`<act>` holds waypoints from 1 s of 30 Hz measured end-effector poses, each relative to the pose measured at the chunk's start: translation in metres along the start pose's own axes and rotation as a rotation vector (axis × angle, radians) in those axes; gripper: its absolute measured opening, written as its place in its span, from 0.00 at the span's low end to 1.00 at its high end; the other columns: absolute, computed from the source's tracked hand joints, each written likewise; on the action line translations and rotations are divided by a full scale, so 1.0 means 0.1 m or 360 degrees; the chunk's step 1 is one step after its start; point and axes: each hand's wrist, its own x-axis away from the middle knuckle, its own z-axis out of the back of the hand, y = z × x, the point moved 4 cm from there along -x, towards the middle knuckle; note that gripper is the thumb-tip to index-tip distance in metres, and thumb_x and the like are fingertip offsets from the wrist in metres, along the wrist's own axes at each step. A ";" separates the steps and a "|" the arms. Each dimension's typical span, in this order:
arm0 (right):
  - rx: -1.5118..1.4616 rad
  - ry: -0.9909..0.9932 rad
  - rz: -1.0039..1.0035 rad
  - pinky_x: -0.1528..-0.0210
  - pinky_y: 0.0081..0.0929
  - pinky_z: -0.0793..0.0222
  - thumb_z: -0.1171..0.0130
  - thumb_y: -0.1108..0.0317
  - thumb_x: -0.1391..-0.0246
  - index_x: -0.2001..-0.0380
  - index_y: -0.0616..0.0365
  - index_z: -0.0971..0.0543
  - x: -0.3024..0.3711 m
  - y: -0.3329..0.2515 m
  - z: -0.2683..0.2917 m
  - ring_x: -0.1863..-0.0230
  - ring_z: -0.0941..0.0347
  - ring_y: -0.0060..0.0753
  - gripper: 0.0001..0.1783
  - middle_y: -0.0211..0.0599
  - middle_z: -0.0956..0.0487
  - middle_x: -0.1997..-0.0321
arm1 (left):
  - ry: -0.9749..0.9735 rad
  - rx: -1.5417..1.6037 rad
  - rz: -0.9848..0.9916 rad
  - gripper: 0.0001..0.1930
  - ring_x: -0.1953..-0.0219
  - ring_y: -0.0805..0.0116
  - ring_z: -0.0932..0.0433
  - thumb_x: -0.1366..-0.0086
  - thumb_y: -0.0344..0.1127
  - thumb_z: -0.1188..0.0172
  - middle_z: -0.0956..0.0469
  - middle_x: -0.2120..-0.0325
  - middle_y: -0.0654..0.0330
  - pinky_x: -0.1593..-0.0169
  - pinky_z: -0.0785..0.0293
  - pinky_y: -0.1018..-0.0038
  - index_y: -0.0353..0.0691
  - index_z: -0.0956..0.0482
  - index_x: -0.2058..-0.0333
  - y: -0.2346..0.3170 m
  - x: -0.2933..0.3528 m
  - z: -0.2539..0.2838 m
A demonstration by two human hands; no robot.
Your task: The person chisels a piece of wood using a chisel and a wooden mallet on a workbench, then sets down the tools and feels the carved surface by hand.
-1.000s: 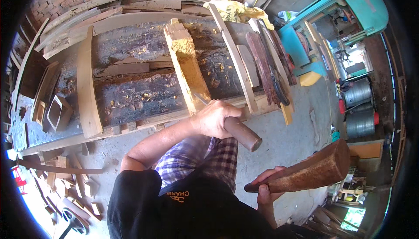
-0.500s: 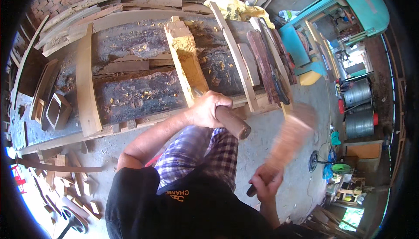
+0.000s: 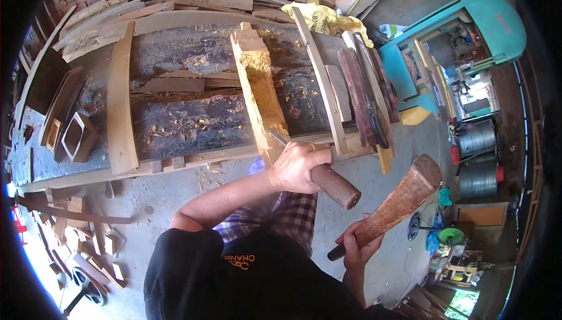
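Observation:
My left hand (image 3: pixel 300 167) is wrapped around the thick brown wooden handle of a chisel (image 3: pixel 336 187). The chisel's narrow metal blade slants up to the near end of a long trough in a pale yellow wood block (image 3: pixel 250 99), which lies across the dark slabs. Whether the tip touches the wood is hard to make out. Lower right, clear of the chisel, my right hand (image 3: pixel 358 244) grips a worn, club-shaped wooden mallet (image 3: pixel 401 202) by its thin end. The mallet's broad head points up and right.
Dark, rough wooden slabs (image 3: pixel 193 118) strewn with chips form the work surface, with loose boards (image 3: pixel 121 106) across them. A hollow wooden box (image 3: pixel 80 137) sits at left. Wood offcuts (image 3: pixel 88 229) litter the floor. A turquoise bandsaw (image 3: pixel 489 24) stands at far right.
The mallet, blurred before, now shows sharply and has shifted slightly right and down. My left hand with the chisel sits a little lower and farther right, and more blade shows.

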 end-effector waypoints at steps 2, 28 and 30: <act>0.0014 0.0028 -0.0054 0.69 0.22 0.29 0.43 0.70 0.54 0.46 0.69 0.45 0.06 0.06 0.04 0.80 0.29 0.28 0.34 0.38 0.28 0.78 | 0.0022 0.0050 -0.0072 0.20 0.82 0.57 0.26 0.54 0.42 0.25 0.30 0.84 0.60 0.78 0.33 0.65 0.44 0.31 0.78 0.10 -0.06 0.03; -0.0035 0.0263 -0.0384 0.69 0.26 0.29 0.42 0.75 0.58 0.72 0.60 0.24 0.12 0.15 0.07 0.77 0.28 0.23 0.06 0.32 0.22 0.72 | -0.0097 0.0225 0.0131 0.16 0.79 0.54 0.22 0.57 0.35 0.29 0.27 0.84 0.58 0.75 0.30 0.66 0.42 0.31 0.78 -0.08 -0.17 -0.11; 0.0747 -0.0744 0.0740 0.60 0.26 0.27 0.39 0.77 0.57 0.63 0.58 0.23 0.14 0.43 0.60 0.72 0.23 0.23 0.14 0.33 0.19 0.65 | -0.0118 0.0219 0.0077 0.16 0.79 0.53 0.23 0.57 0.35 0.29 0.28 0.84 0.59 0.75 0.30 0.66 0.42 0.31 0.79 0.01 -0.17 -0.10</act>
